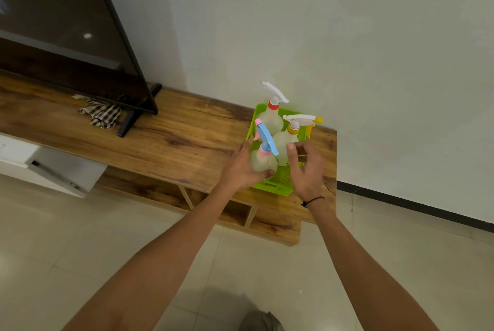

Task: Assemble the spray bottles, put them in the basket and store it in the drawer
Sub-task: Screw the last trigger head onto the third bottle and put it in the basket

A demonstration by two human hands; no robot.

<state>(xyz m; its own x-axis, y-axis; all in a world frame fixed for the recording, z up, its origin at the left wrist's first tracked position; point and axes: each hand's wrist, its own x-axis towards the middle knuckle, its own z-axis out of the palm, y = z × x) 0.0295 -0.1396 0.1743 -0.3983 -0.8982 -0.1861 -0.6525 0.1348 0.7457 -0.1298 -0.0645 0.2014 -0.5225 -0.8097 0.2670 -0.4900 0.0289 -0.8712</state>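
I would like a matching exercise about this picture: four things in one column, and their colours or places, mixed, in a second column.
Things:
1. basket
2. bottle held by the left hand
3. bottle at the back of the basket
4. checked cloth

Descriptions:
A. white trigger, red collar
B. bright green
C. lies by the television's foot
D. blue trigger, pink collar

Pairs: 1-B, 2-D, 3-A, 4-C
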